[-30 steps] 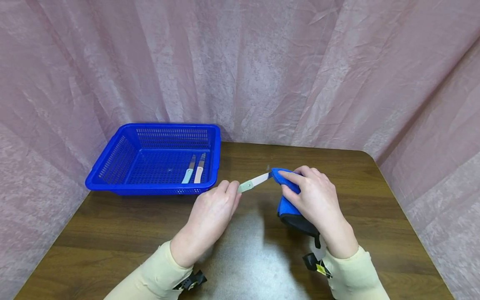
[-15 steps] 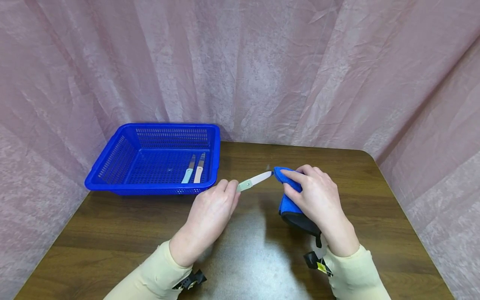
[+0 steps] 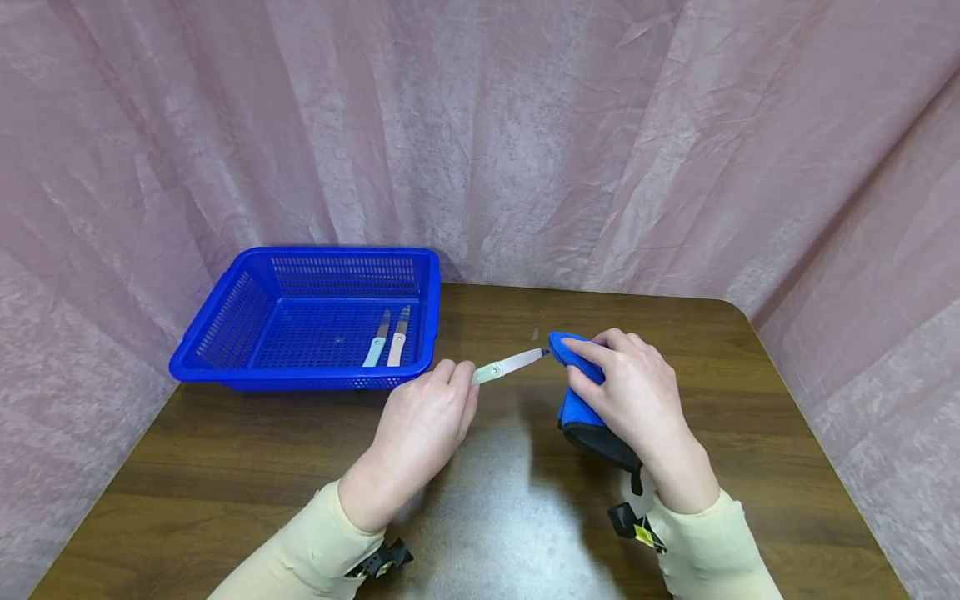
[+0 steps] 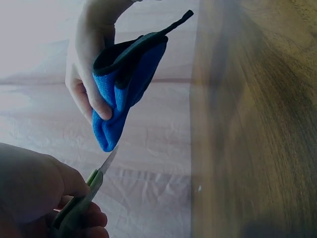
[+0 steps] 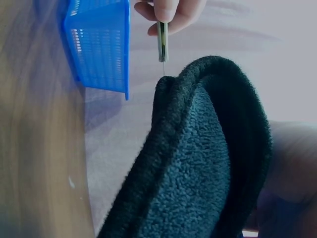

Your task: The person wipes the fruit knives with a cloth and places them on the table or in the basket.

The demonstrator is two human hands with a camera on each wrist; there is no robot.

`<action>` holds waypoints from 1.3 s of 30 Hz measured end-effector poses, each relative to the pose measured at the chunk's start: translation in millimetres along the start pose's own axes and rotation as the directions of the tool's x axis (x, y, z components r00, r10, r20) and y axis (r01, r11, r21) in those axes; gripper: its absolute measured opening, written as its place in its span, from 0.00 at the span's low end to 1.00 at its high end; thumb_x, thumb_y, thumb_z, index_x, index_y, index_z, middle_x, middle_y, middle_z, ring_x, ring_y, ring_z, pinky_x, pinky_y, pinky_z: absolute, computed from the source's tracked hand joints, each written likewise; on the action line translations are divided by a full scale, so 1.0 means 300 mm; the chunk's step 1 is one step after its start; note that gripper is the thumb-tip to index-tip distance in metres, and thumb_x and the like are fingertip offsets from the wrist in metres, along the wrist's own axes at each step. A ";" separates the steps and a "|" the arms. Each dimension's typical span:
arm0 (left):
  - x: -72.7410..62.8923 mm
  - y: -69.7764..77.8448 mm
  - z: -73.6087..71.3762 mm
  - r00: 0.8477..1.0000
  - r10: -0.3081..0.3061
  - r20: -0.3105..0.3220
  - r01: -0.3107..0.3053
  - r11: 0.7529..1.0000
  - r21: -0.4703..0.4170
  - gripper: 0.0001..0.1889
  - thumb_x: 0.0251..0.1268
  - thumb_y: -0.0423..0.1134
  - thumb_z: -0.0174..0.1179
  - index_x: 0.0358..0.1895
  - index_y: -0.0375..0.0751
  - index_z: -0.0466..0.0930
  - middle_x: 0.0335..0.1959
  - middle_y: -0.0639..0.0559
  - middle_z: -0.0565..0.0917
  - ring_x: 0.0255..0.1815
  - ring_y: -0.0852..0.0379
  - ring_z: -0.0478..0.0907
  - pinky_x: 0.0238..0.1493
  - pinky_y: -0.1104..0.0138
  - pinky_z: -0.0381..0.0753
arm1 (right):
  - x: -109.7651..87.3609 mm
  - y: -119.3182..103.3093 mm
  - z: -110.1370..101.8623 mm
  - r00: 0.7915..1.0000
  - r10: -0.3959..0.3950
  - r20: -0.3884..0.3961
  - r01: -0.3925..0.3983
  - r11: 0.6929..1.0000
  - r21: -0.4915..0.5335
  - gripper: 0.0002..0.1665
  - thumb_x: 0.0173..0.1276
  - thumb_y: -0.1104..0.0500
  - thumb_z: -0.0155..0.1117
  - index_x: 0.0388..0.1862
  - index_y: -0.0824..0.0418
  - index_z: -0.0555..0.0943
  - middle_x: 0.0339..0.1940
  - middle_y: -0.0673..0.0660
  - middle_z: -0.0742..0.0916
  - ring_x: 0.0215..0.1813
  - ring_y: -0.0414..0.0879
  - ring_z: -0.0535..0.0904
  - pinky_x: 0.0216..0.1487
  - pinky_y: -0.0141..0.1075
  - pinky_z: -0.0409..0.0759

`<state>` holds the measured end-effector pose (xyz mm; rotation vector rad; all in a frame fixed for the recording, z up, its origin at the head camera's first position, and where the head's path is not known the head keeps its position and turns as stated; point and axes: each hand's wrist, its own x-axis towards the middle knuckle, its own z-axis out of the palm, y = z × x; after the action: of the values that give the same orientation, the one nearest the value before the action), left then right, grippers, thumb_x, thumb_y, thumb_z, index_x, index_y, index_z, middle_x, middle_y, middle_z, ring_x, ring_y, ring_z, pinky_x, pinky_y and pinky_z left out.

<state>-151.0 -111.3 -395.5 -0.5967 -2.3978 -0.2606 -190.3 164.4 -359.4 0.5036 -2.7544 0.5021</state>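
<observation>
My left hand (image 3: 423,421) grips a small folding knife (image 3: 489,372) by its pale green handle, blade out toward the right. A blue cloth (image 3: 576,410) with black edging is pinched folded between the thumb and fingers of my right hand (image 3: 630,387). The blade's dark tip lies right at the cloth's upper left corner. In the left wrist view, the knife (image 4: 81,201) points up at the lower end of the cloth (image 4: 111,99), above the tabletop. Much of the right wrist view is filled by the cloth (image 5: 190,163), which hides most of the blade.
A blue plastic basket (image 3: 337,252) stands at the back left of the wooden table (image 3: 750,467). Inside it lie two more knives, one with a light blue handle (image 3: 374,352) and one with a pale pink handle (image 3: 397,350). Pink curtains (image 3: 525,150) surround the table.
The blade tip, tucked in the cloth a second ago, now shows at the cloth's edge. My right hand has shifted slightly right with the cloth; the left hand has barely moved.
</observation>
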 end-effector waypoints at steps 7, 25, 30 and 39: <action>0.002 -0.001 0.008 1.000 0.014 -0.024 -0.014 1.000 0.023 0.11 0.69 0.35 0.73 0.38 0.36 0.79 0.27 0.48 0.74 0.18 0.50 0.77 0.14 0.58 0.74 | -0.003 -0.004 -0.004 1.000 0.004 0.003 -0.004 1.000 0.004 0.23 0.75 0.52 0.70 0.68 0.46 0.90 0.55 0.58 0.90 0.56 0.59 0.83 0.55 0.59 0.81; -0.008 -0.006 0.036 0.998 -0.008 0.058 0.007 1.000 0.005 0.11 0.78 0.35 0.70 0.37 0.37 0.78 0.27 0.47 0.77 0.25 0.46 0.79 0.19 0.57 0.76 | -0.006 -0.012 -0.006 1.000 -0.023 -0.013 0.023 1.000 0.007 0.23 0.75 0.52 0.70 0.67 0.45 0.90 0.55 0.58 0.90 0.55 0.59 0.84 0.54 0.58 0.81; -0.007 -0.006 0.037 0.998 -0.015 0.066 0.015 1.000 0.009 0.13 0.79 0.36 0.69 0.35 0.37 0.77 0.25 0.47 0.79 0.25 0.45 0.80 0.20 0.56 0.78 | -0.006 -0.012 -0.006 0.999 -0.028 -0.015 0.029 1.000 0.006 0.23 0.75 0.52 0.70 0.67 0.45 0.90 0.55 0.57 0.90 0.55 0.59 0.84 0.53 0.58 0.81; -0.011 -0.010 0.043 0.998 -0.013 0.055 0.012 1.000 0.020 0.15 0.79 0.34 0.68 0.30 0.38 0.75 0.23 0.47 0.78 0.22 0.45 0.79 0.20 0.56 0.76 | -0.008 -0.014 -0.009 0.999 -0.045 -0.029 0.045 0.999 0.006 0.23 0.75 0.52 0.69 0.67 0.45 0.91 0.54 0.56 0.90 0.55 0.58 0.84 0.51 0.57 0.81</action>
<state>-157.3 -110.9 -407.7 -0.5873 -2.4553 -0.2290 -186.0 162.4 -356.7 0.5542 -2.7079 0.5045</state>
